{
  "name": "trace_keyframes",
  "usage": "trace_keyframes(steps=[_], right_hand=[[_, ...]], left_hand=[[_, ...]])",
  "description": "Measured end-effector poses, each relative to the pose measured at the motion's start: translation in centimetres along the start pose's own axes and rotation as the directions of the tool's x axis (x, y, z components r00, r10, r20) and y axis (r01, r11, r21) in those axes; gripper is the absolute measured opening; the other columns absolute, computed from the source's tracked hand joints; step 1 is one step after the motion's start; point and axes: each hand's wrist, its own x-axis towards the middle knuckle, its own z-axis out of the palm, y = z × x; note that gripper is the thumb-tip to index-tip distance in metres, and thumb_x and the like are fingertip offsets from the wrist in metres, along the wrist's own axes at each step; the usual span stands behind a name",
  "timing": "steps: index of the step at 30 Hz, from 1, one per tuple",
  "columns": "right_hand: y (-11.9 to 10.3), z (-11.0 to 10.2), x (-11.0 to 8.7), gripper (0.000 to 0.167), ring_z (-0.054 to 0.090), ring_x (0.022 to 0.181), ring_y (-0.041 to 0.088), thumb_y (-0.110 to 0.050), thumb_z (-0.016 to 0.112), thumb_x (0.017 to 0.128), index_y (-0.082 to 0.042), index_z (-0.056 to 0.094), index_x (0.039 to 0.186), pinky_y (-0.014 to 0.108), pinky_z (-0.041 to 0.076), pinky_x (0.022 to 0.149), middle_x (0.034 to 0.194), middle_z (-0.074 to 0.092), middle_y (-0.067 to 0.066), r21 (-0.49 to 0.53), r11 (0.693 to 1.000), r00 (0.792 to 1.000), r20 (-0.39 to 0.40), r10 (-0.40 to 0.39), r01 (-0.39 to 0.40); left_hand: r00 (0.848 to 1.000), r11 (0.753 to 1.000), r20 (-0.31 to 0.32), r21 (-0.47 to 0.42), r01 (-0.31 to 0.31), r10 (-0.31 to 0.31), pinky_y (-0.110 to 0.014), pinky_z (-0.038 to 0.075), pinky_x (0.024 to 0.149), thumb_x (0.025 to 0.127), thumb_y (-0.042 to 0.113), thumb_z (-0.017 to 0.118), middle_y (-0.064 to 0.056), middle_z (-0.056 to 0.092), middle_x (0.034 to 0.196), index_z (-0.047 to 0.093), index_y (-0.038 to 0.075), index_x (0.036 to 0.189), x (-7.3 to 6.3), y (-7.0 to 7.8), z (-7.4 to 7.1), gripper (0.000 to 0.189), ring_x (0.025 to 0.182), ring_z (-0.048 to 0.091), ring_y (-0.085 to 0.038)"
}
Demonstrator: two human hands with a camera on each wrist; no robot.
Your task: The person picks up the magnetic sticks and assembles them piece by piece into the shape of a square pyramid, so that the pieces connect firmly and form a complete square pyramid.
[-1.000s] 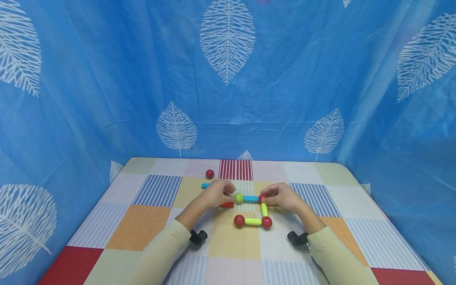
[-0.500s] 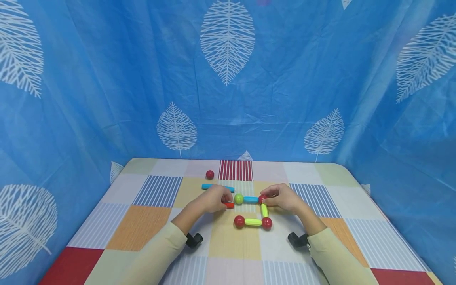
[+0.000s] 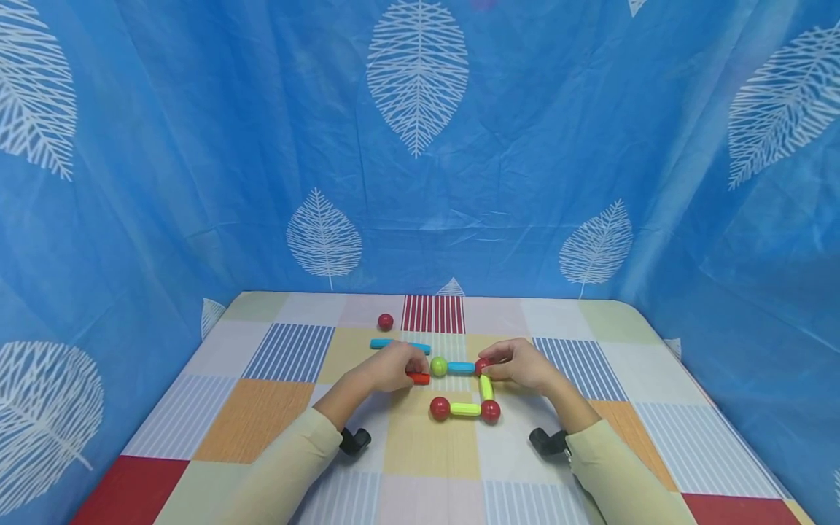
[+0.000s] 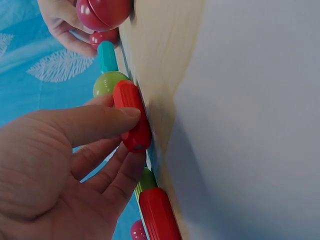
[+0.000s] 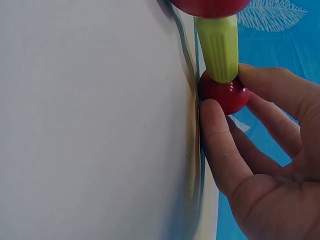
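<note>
My left hand [image 3: 395,366] pinches a short red stick [image 4: 134,117] between thumb and fingers, low over the table. That stick's end is near a green ball [image 3: 438,366]. From the green ball a blue stick [image 3: 461,367] runs right to a red ball [image 5: 227,95], which my right hand [image 3: 518,363] holds between thumb and fingers. A yellow-green stick [image 3: 485,387] leads from there to a front red ball [image 3: 490,411]. Another yellow-green stick [image 3: 465,410] joins it to a red ball [image 3: 440,408] on the left.
A long blue stick [image 3: 420,348] lies behind my left hand, partly covered by it. Farther back is a loose red ball [image 3: 385,321]. Below my left fingers, the left wrist view shows a second red stick [image 4: 159,215] and a green piece [image 4: 145,181]. Blue curtains surround the patchwork-covered table [image 3: 433,452].
My left hand has drawn back slightly from beside the green ball and now grips the red stick. More of the long blue stick shows. My right hand stays on its red ball.
</note>
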Motion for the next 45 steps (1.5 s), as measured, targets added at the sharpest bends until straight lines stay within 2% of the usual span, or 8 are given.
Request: trace_keyframes(steps=[6,11,20,25,28,34,38,45], right_hand=[[0.0,0.0,0.1,0.027,0.063,0.094,0.02,-0.009,0.078,0.088,-0.007,0.076,0.115,0.031,0.06,0.078,0.106,0.073,0.008,-0.003,1.0,1.0,0.005,-0.005,0.005],[0.1,-0.1,0.2,0.027,0.063,0.096,0.021,-0.01,0.077,0.089,-0.008,0.076,0.116,0.032,0.06,0.08,0.108,0.073,0.008,-0.01,1.0,1.0,0.007,0.001,-0.001],[0.2,0.0,0.2,0.027,0.064,0.095,0.02,-0.009,0.077,0.088,-0.007,0.076,0.116,0.031,0.06,0.08,0.108,0.074,0.007,-0.02,1.0,1.0,0.005,-0.012,0.012],[0.2,0.0,0.3,0.027,0.064,0.095,0.02,-0.008,0.077,0.088,-0.006,0.075,0.115,0.031,0.06,0.08,0.108,0.074,0.008,-0.016,1.0,1.0,0.006,-0.018,0.018],[0.2,0.0,0.3,0.027,0.064,0.096,0.02,-0.009,0.077,0.088,-0.007,0.075,0.116,0.031,0.06,0.08,0.108,0.074,0.007,-0.016,1.0,1.0,0.007,-0.017,0.017],[0.1,-0.1,0.2,0.027,0.064,0.096,0.02,-0.01,0.077,0.089,-0.008,0.075,0.116,0.031,0.06,0.08,0.108,0.074,0.007,-0.017,1.0,1.0,0.008,-0.007,0.007],[0.0,-0.1,0.2,0.028,0.064,0.096,0.021,-0.01,0.077,0.089,-0.007,0.075,0.116,0.031,0.06,0.08,0.109,0.073,0.009,-0.002,1.0,1.0,0.012,0.003,-0.002],[0.0,-0.2,0.2,0.028,0.063,0.097,0.021,-0.012,0.078,0.089,-0.009,0.076,0.117,0.03,0.06,0.079,0.109,0.073,0.008,-0.006,1.0,1.0,0.018,0.015,-0.015]], left_hand=[[0.999,0.992,-0.02,-0.124,-0.039,0.037,-0.031,0.057,0.082,0.086,0.001,0.078,0.004,0.073,0.096,0.078,0.018,0.109,-0.5,-0.4,0.1,0.028,0.089,0.062,-0.012],[0.998,0.962,-0.021,-0.266,-0.066,0.062,-0.031,0.058,0.083,0.089,0.002,0.076,0.002,0.076,0.103,0.079,0.015,0.113,-1.1,-0.6,0.2,0.028,0.094,0.067,-0.013],[1.0,0.904,-0.004,-0.427,0.003,-0.005,-0.03,0.056,0.085,0.092,0.01,0.075,0.004,0.076,0.112,0.078,0.02,0.115,-1.6,-0.9,0.9,0.026,0.101,0.065,-0.013],[0.998,0.849,0.021,-0.525,0.062,-0.061,-0.03,0.058,0.08,0.092,0.011,0.075,0.0,0.074,0.115,0.078,0.018,0.116,-1.9,-0.9,1.1,0.025,0.099,0.063,-0.017],[0.996,0.833,0.022,-0.547,0.087,-0.089,-0.03,0.059,0.077,0.092,0.013,0.076,-0.003,0.073,0.117,0.078,0.017,0.117,-2.0,-0.7,1.1,0.026,0.1,0.064,-0.019],[0.99,0.841,-0.02,-0.531,0.109,-0.141,-0.03,0.058,0.078,0.089,0.019,0.08,-0.004,0.072,0.117,0.079,0.021,0.115,-2.1,-0.2,1.5,0.027,0.108,0.063,-0.022],[0.984,0.829,-0.046,-0.546,0.121,-0.174,-0.03,0.06,0.075,0.086,0.02,0.083,-0.005,0.073,0.112,0.079,0.02,0.113,-1.8,-0.1,1.9,0.027,0.102,0.065,-0.021],[0.977,0.824,-0.065,-0.55,0.135,-0.204,-0.029,0.06,0.073,0.084,0.02,0.085,-0.005,0.074,0.107,0.08,0.016,0.111,-1.3,0.6,2.3,0.027,0.096,0.066,-0.02]])
